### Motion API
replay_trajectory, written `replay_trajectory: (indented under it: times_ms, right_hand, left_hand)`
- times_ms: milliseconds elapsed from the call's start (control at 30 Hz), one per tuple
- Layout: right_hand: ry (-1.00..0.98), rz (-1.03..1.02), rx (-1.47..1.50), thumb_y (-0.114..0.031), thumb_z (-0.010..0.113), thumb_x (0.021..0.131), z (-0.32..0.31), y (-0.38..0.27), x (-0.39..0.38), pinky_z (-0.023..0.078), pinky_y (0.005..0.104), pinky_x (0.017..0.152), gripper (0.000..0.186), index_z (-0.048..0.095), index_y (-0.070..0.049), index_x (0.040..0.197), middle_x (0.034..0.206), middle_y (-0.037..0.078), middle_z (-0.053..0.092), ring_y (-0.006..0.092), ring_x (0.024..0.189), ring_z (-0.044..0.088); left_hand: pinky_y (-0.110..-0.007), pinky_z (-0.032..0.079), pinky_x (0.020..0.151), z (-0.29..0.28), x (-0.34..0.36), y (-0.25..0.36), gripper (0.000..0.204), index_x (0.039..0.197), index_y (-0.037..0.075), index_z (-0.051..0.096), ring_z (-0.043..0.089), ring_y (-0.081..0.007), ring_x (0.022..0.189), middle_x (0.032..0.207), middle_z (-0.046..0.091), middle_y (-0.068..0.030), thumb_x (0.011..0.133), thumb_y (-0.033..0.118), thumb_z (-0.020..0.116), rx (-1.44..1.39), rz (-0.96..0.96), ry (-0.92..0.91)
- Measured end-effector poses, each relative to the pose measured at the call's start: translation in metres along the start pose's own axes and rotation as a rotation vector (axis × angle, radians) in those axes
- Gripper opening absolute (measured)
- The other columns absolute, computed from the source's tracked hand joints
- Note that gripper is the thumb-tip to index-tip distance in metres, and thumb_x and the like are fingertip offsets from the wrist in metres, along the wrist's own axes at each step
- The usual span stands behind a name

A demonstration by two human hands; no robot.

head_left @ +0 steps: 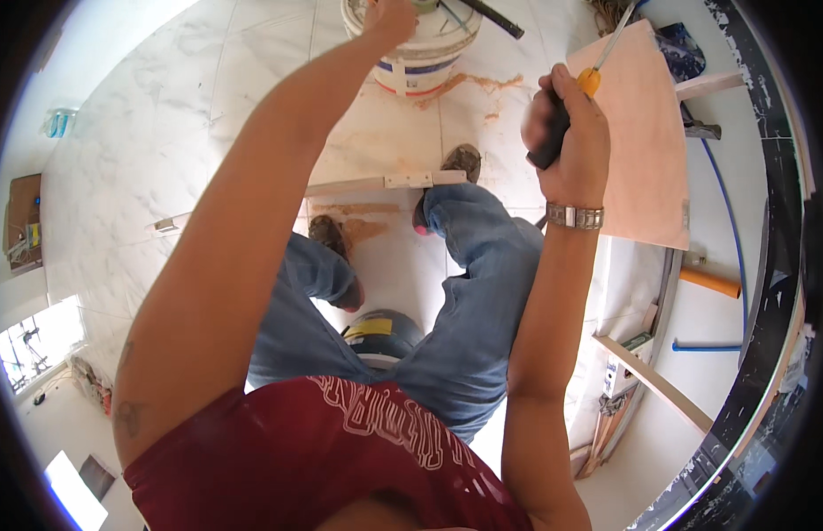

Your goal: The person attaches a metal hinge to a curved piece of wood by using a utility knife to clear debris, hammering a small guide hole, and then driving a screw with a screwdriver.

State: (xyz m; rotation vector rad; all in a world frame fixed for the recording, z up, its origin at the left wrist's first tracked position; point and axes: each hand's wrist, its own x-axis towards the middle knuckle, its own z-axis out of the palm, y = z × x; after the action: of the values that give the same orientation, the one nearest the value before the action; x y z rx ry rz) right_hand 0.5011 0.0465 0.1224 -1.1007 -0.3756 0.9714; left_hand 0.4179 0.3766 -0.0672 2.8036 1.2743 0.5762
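Note:
My right hand (575, 133) is wrapped round the black and yellow handle of a screwdriver (591, 81). Its thin metal shaft points up and away to the right, over a tan board. A metal watch band sits on that wrist. At the top edge, my left hand (391, 19) reaches over a white bucket (417, 78) with blue and red bands. Its fingers are partly cut off by the picture's edge, so what they touch is hidden. A greenish round thing and a black bar (493, 16) lie on the bucket's top beside that hand.
A tan board (646, 150) lies at the right. A long wooden strip (354, 186) crosses the floor by my shoes. Between my legs is a dark bucket (385, 334). An orange tube (709, 282), a blue hose (725, 195) and wood pieces (654, 382) lie along the right.

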Motion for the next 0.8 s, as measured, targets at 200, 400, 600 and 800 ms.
replay_trajectory:
  times_ms: [200,400,600,800]
  right_hand:
    - [-0.050,-0.054,-0.155,-0.023,0.076,0.092,-0.004,0.003,0.000,0.041,0.0265,0.045,0.026,0.065,0.000,0.094,0.069,0.003,0.060,0.0107,0.052,0.053]
    - [-0.158,0.116,-0.891,-0.022,0.075,0.087,-0.007,0.051,0.011,0.044,0.0259,0.043,0.025,0.067,-0.001,0.098,0.075,0.006,0.066,0.0101,0.053,0.059]
    - [-0.475,-0.103,-1.180,-0.017,0.076,0.075,0.028,0.110,0.003,0.055,0.0430,0.088,0.035,0.072,-0.005,0.108,0.104,0.022,0.073,0.0405,0.099,0.069]
    - [-0.442,-0.069,-1.454,-0.019,0.079,0.076,0.000,0.099,-0.016,0.055,0.0424,0.090,0.043,0.073,-0.006,0.117,0.108,0.018,0.073,0.0376,0.098,0.069]
  left_hand:
    - [-0.050,0.052,0.089,0.008,0.018,-0.002,0.029,0.110,0.001,0.074,0.068,-0.0309,0.106,0.113,0.070,-0.0191,0.088,0.016,0.062,0.283,0.113,-0.210]
    - [-0.050,0.052,0.088,-0.014,0.001,-0.005,0.025,0.104,0.000,0.075,0.067,-0.0338,0.104,0.106,0.071,-0.0202,0.090,0.016,0.061,0.324,0.145,0.026]
    - [-0.043,0.052,0.101,-0.017,-0.018,-0.086,0.023,0.114,0.024,0.079,0.061,-0.0325,0.118,0.120,0.065,-0.0111,0.093,0.024,0.069,-0.212,-0.099,-0.136]
    - [-0.037,0.057,0.093,0.004,-0.007,-0.023,0.033,0.129,0.019,0.072,0.068,-0.0279,0.105,0.116,0.070,-0.0117,0.096,0.019,0.069,0.009,0.236,-0.159]
